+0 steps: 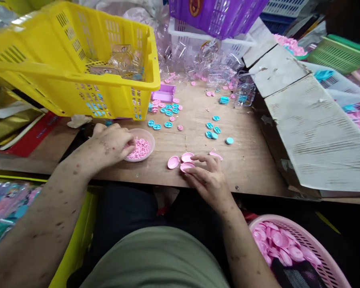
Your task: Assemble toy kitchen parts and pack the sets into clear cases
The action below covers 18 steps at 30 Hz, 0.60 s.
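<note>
My left hand [115,145] reaches over the near-left rim of a small translucent bowl [152,145]. Its thumb and fingertips are pinched together among tiny pink plastic pieces [142,150]; what lies between them is hidden. At the table's front edge, my right hand [208,176] has its thumb and fingers closed on a shallow pink oval shell [186,167]. A second pink oval shell [187,157] touches it from behind, beside the index finger. Another pink shell [173,162] lies just to the left, and a pink piece [216,155] rests beyond the right hand.
Turquoise discs [217,130] and small pink rounds are scattered mid-table. A yellow crate [108,80] stands at the left, clear plastic cases [219,72] pile at the back, and a cardboard box [312,128] borders the right. Below, a pink basket [327,256] holds pink parts.
</note>
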Motion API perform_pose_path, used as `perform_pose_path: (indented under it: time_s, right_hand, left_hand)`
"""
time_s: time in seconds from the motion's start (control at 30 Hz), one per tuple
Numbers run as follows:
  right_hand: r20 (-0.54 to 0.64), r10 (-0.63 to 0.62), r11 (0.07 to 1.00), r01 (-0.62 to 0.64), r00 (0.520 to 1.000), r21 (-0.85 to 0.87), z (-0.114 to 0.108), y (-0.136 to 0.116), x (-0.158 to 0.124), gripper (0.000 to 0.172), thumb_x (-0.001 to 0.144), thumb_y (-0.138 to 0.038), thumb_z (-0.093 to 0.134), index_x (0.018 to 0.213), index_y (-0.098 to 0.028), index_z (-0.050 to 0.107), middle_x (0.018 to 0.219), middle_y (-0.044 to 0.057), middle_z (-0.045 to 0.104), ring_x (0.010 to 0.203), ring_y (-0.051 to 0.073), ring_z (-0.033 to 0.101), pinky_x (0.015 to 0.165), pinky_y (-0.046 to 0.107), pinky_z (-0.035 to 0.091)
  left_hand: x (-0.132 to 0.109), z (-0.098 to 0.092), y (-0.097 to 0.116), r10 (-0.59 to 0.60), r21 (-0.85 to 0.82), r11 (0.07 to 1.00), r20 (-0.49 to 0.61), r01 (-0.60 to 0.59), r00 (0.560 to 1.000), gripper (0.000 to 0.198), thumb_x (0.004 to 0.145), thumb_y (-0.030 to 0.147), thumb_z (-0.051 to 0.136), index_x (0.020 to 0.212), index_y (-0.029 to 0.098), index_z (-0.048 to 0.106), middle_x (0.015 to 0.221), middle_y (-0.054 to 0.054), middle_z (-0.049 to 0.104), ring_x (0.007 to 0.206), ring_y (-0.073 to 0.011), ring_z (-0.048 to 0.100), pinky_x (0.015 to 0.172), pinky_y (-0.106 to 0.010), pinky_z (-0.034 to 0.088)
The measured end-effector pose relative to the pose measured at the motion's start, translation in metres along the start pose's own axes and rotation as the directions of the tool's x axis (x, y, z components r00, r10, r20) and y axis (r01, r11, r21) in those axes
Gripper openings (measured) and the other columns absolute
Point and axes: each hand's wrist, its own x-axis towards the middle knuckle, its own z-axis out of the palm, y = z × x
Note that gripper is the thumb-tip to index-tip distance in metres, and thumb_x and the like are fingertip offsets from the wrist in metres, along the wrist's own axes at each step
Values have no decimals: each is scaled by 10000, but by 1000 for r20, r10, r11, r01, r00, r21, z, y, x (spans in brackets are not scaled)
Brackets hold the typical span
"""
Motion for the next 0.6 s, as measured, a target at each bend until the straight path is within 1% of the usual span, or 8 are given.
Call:
perform_pose_path:
  time_s: [0.07, 0.13, 0.23, 0.3, 0.4, 0.47, 0.53, 0.6]
  right_hand:
    - [-13, 14, 998, -14, 1000, 60, -5, 3, 2, 169, 1112, -263, 726, 1234, -347, 806, 1354, 90, 761, 1237, 329, 727, 1135, 631, 546]
    - [-4, 41, 992, -40, 999, 120, -8, 5, 5, 174, 1111, -257, 713, 1238, -338, 799, 1304, 84, 786, 1196, 312, 762, 1085, 575, 596]
    - [39, 55, 982, -61, 998, 181, -7, 6, 10, 140, 1084, -220, 719, 1169, -305, 790, 1182, 61, 824, 1087, 275, 806, 977, 465, 663]
    - [34, 58, 982, -63, 998, 180, -6, 5, 12, 124, 1071, -201, 723, 1133, -292, 779, 1119, 43, 837, 1025, 257, 819, 915, 416, 684]
    - [-19, 68, 988, -65, 998, 138, -4, 4, 15, 94, 1077, -242, 746, 1150, -292, 775, 1111, 42, 844, 1019, 266, 820, 908, 418, 690]
    - [-65, 73, 992, -66, 995, 110, -4, 2, 15, 83, 1091, -276, 742, 1165, -301, 772, 1113, 44, 842, 1031, 274, 814, 924, 429, 682]
    - [-119, 80, 992, -68, 990, 102, -5, -1, 13, 75, 1106, -282, 719, 1162, -308, 760, 1104, 42, 834, 1009, 265, 805, 902, 416, 675]
    - [-183, 87, 992, -68, 979, 108, -7, -5, 11, 82, 1121, -264, 680, 1147, -313, 741, 1088, 39, 817, 962, 244, 789, 853, 387, 662]
  left_hand:
    - [-4, -9, 13, -28, 79, 997, 22, 26, 999, 209, 1028, 375, 661, 1113, 258, 812, 1150, -98, 827, 1132, -340, 656, 920, -470, 397]
    - [-6, -15, 23, -41, 103, 994, 42, 36, 998, 230, 1018, 360, 693, 1194, 271, 813, 1222, -97, 831, 1158, -354, 651, 913, -476, 390]
    - [-4, -18, 27, -51, 99, 994, 62, 45, 997, 162, 1008, 290, 703, 1089, 256, 839, 1076, -105, 836, 1150, -361, 652, 949, -502, 393]
    - [-2, -20, 27, -55, 86, 995, 83, 48, 995, 162, 1011, 252, 683, 1014, 256, 845, 1002, -98, 825, 1136, -353, 661, 977, -519, 397]
    - [0, -22, 28, -53, 75, 996, 87, 46, 995, 147, 1007, 281, 701, 1015, 252, 845, 1118, -97, 825, 1172, -351, 660, 982, -521, 416]
    - [-1, -25, 30, -72, 105, 993, 94, 62, 993, 166, 1003, 310, 705, 1049, 248, 851, 1177, -94, 810, 1209, -358, 648, 969, -520, 434]
    - [-3, -30, 33, -69, 130, 990, 118, 54, 991, 249, 1043, 313, 620, 1066, 244, 858, 1183, -85, 796, 1236, -362, 638, 969, -532, 441]
    - [-5, -36, 37, -55, 157, 987, 159, 30, 986, 414, 1089, 275, 454, 1072, 240, 866, 1141, -74, 783, 1256, -363, 630, 978, -556, 438]
